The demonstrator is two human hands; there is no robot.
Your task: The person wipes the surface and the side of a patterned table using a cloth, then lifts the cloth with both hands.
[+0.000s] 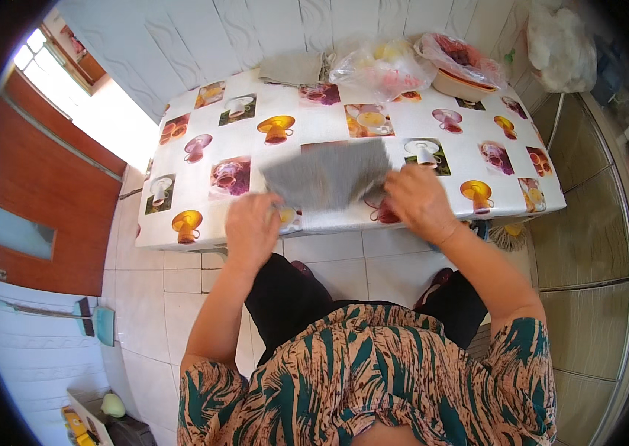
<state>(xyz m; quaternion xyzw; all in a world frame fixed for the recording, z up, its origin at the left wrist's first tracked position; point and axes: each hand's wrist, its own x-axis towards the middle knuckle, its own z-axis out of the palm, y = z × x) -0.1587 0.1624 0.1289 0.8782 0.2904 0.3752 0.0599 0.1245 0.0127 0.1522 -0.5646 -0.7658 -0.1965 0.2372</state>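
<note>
Between my two hands a grey cloth (327, 175) is stretched out, smeared by motion, over the near part of the table. My left hand (251, 229) pinches its near left corner at the table's front edge. At the cloth's right side, my right hand (420, 199) has its fingers closed on the other corner. Beneath lies a white tablecloth (255, 162) printed with cups and saucers. Whether the grey cloth touches the table I cannot tell.
Against the far wall lie another grey cloth (290, 69), a clear plastic bag (378, 73) and a bag-lined basin (465, 88). Bundled plastic bags (561, 48) hang at the far right. A tall cabinet (584, 253) stands right; a brown door (47, 230) and blue dustpan (105, 325) are left.
</note>
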